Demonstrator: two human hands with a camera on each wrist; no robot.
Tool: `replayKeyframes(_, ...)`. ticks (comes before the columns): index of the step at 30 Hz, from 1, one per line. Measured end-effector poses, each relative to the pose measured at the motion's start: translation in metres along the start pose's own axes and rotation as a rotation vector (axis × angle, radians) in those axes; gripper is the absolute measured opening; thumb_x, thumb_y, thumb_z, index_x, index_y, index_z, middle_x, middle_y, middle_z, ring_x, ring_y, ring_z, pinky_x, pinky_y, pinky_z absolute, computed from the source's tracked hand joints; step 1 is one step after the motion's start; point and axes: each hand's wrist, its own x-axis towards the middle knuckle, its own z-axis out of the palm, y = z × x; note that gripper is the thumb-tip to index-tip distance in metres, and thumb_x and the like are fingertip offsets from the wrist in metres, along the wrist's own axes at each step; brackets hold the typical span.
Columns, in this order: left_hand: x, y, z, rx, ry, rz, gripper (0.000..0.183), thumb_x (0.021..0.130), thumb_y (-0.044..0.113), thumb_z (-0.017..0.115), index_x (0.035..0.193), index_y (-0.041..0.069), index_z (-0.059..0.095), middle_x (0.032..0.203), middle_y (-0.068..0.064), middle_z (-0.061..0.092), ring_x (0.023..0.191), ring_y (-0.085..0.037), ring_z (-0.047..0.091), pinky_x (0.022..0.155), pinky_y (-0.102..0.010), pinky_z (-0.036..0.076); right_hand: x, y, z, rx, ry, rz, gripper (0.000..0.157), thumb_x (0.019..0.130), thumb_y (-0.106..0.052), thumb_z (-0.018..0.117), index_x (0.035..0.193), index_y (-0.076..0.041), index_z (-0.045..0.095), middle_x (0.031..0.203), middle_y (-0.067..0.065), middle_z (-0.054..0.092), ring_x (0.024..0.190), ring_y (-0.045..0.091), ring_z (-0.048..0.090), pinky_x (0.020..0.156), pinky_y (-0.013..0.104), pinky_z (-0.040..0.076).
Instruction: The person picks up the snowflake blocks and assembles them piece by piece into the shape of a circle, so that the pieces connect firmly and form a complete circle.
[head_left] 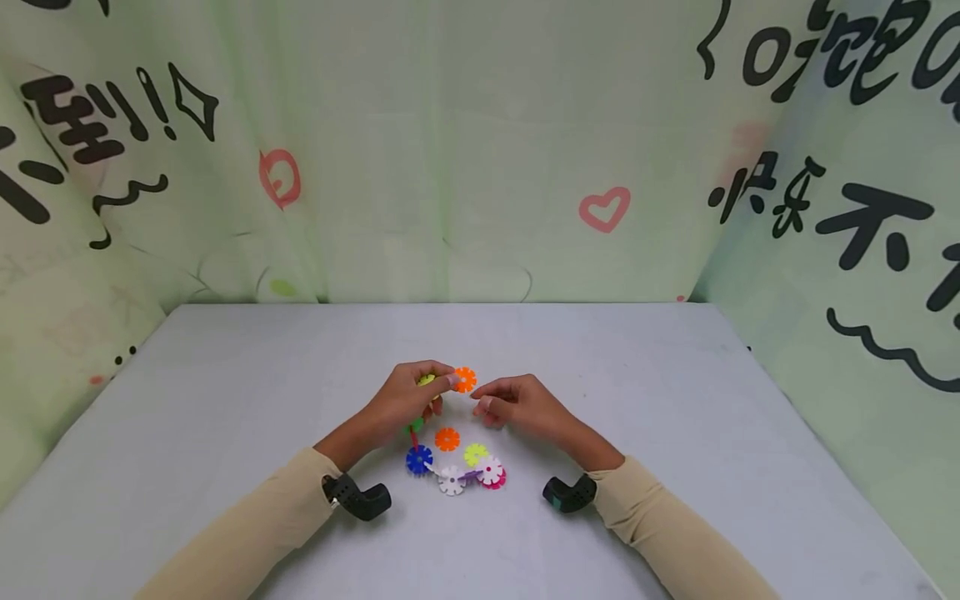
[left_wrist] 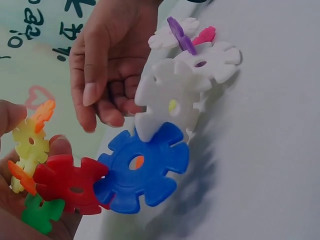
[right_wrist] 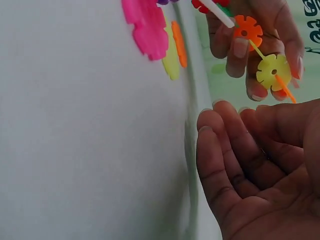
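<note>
My left hand (head_left: 405, 398) grips one end of a chain of slotted, flower-shaped plastic discs, its thumb and fingers around the yellow disc (right_wrist: 273, 71). An orange disc (head_left: 465, 380) sticks out at the tip of this end. From there the chain runs through another orange disc (right_wrist: 247, 32), a green disc (left_wrist: 42, 212), a red disc (left_wrist: 72, 185) and a blue disc (left_wrist: 142, 167), then on to white discs (left_wrist: 167, 97), a purple one (left_wrist: 181, 35) and a pink one (right_wrist: 145, 25). Facing the chain's orange tip, my right hand (head_left: 528, 404) holds nothing, its fingers loosely bent.
A loose orange disc (head_left: 447, 439) and a yellow-green disc (head_left: 476, 454) lie on the white table (head_left: 300, 358), within the chain's curve. A printed curtain (head_left: 487, 150) hangs behind the table and along both sides.
</note>
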Motion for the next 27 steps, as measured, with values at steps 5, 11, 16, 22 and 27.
replayKeyframes(5, 0.0, 0.002, -0.003, -0.002, -0.02, 0.011, 0.028, 0.095, 0.027, 0.064, 0.12, 0.014, 0.069, 0.068, -0.009, 0.058, 0.056, -0.02, 0.047, 0.051, -0.027, 0.039, 0.004, 0.002, 0.006, -0.076, -0.023, -0.011, 0.019, 0.094, -0.012, 0.064, 0.107, 0.0, 0.072, 0.095, 0.006, 0.071, 0.079, 0.018, 0.065, 0.075, 0.029, 0.054)
replayKeyframes(11, -0.002, 0.001, -0.006, 0.014, -0.039, 0.022, 0.028, 0.097, 0.022, 0.061, 0.122, 0.014, 0.067, 0.072, -0.011, 0.06, 0.061, -0.022, 0.05, 0.05, -0.025, 0.035, 0.006, -0.001, 0.013, -0.12, -0.031, -0.035, 0.016, 0.093, -0.011, 0.066, 0.104, -0.001, 0.073, 0.097, 0.004, 0.071, 0.083, 0.015, 0.064, 0.078, 0.026, 0.052)
replayKeyframes(16, -0.004, -0.001, -0.012, 0.029, -0.045, 0.039, 0.028, 0.097, 0.019, 0.06, 0.123, 0.015, 0.067, 0.086, -0.012, 0.063, 0.062, -0.023, 0.053, 0.053, -0.025, 0.04, 0.007, -0.005, 0.018, -0.16, -0.044, -0.053, 0.016, 0.092, -0.009, 0.067, 0.103, 0.0, 0.073, 0.097, 0.004, 0.071, 0.088, 0.015, 0.064, 0.08, 0.026, 0.051)
replayKeyframes(22, -0.004, -0.003, -0.018, 0.028, -0.044, 0.038, 0.028, 0.096, 0.018, 0.059, 0.122, 0.015, 0.067, 0.1, -0.013, 0.064, 0.053, -0.02, 0.047, 0.048, -0.023, 0.036, 0.008, -0.01, 0.027, -0.2, -0.08, -0.065, 0.017, 0.089, -0.004, 0.068, 0.106, -0.002, 0.073, 0.096, 0.001, 0.07, 0.088, 0.013, 0.063, 0.08, 0.025, 0.051)
replayKeyframes(27, -0.005, -0.005, -0.02, 0.012, -0.034, 0.028, 0.027, 0.095, 0.017, 0.059, 0.121, 0.013, 0.067, 0.09, -0.015, 0.063, 0.054, -0.019, 0.049, 0.048, -0.023, 0.036, 0.011, -0.012, 0.034, -0.245, -0.108, -0.077, 0.019, 0.086, -0.003, 0.071, 0.105, -0.004, 0.073, 0.093, -0.002, 0.068, 0.083, 0.012, 0.061, 0.076, 0.026, 0.051)
